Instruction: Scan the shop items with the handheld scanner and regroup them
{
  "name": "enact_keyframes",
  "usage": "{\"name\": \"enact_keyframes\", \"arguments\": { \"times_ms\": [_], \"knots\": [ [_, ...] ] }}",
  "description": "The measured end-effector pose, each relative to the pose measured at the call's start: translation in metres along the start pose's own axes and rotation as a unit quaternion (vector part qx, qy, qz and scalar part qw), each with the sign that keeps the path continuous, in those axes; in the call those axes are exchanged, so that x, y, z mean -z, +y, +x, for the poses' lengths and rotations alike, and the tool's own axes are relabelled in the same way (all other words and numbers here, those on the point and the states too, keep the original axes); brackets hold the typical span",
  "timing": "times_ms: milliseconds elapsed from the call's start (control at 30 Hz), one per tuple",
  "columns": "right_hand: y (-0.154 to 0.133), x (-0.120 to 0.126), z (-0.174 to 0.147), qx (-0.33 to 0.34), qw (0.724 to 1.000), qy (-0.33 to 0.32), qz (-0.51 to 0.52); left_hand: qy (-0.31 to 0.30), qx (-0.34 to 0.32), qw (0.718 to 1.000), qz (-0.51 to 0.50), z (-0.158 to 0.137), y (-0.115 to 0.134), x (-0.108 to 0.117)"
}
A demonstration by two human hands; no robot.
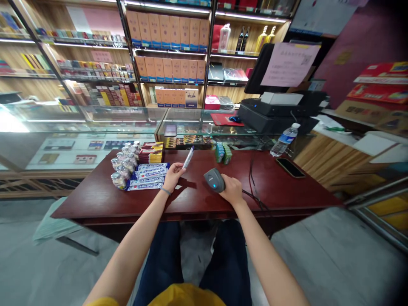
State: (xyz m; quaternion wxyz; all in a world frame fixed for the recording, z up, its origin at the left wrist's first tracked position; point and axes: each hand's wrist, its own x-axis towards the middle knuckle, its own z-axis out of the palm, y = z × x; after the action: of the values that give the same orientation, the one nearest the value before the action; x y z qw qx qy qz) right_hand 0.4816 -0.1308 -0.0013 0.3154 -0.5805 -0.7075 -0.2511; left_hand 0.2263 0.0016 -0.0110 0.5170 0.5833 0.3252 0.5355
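Note:
My left hand (172,177) pinches a slim blue-and-white packet (188,157), tilted upright above the dark red table. My right hand (232,189) is wrapped around the handle of a grey barcode scanner (214,180), which shows a blue light and faces left toward the packet. Similar blue-and-white packets (148,176) lie stacked just left of my left hand. Beside them stand rows of small silver-capped bottles (123,165). Behind the packets are stacks of brown-and-yellow packs (151,153). Small green packs (223,153) stand beyond the scanner.
The table (102,199) has a black cable (255,193), a phone (290,167) and a water bottle (284,140) on its right side. A glass display counter (188,117) adjoins its far edge. A monitor (259,68) stands at the back right. A green-covered stool (52,221) sits left.

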Motion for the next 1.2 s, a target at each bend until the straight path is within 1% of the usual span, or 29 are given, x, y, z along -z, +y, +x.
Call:
{"name": "enact_keyframes", "arguments": {
  "times_ms": [100, 167, 267, 367, 467, 567, 700, 800, 900, 967, 1100, 1200],
  "knots": [
    [0.016, 0.009, -0.009, -0.003, 1.0, -0.005, -0.01, -0.007, -0.042, 0.996, 0.085, 0.0, -0.003, -0.003],
    [0.026, 0.016, -0.015, -0.007, 1.0, -0.009, -0.018, -0.02, -0.085, 0.983, 0.164, 0.001, -0.001, -0.011],
    [0.042, 0.028, -0.023, -0.011, 0.999, -0.008, -0.036, -0.069, -0.158, 0.951, 0.256, 0.003, 0.005, -0.035],
    [0.058, 0.039, -0.031, -0.017, 0.998, -0.009, -0.054, -0.135, -0.202, 0.925, 0.291, 0.009, 0.009, -0.068],
    [0.071, 0.049, -0.038, -0.027, 0.997, -0.008, -0.066, -0.172, -0.204, 0.913, 0.308, 0.018, 0.004, -0.103],
    [0.081, 0.059, -0.045, -0.037, 0.997, -0.009, -0.072, -0.2, -0.195, 0.909, 0.31, 0.025, -0.007, -0.134],
    [0.091, 0.07, -0.051, -0.029, 0.997, 0.012, -0.073, -0.212, -0.188, 0.906, 0.316, 0.036, -0.024, -0.167],
    [0.094, 0.076, -0.054, -0.033, 0.997, 0.016, -0.075, -0.224, -0.186, 0.897, 0.333, 0.045, -0.036, -0.186],
    [0.096, 0.079, -0.056, -0.039, 0.996, 0.007, -0.08, -0.252, -0.185, 0.888, 0.337, 0.053, -0.047, -0.198],
    [0.096, 0.079, -0.057, -0.041, 0.996, 0.005, -0.082, -0.268, -0.182, 0.887, 0.33, 0.056, -0.053, -0.201],
    [0.095, 0.078, -0.056, -0.046, 0.996, 0.004, -0.079, -0.272, -0.18, 0.891, 0.314, 0.058, -0.06, -0.2],
    [0.095, 0.077, -0.056, -0.041, 0.996, 0.017, -0.073, -0.282, -0.205, 0.88, 0.322, 0.059, -0.06, -0.198]
  ]
}}
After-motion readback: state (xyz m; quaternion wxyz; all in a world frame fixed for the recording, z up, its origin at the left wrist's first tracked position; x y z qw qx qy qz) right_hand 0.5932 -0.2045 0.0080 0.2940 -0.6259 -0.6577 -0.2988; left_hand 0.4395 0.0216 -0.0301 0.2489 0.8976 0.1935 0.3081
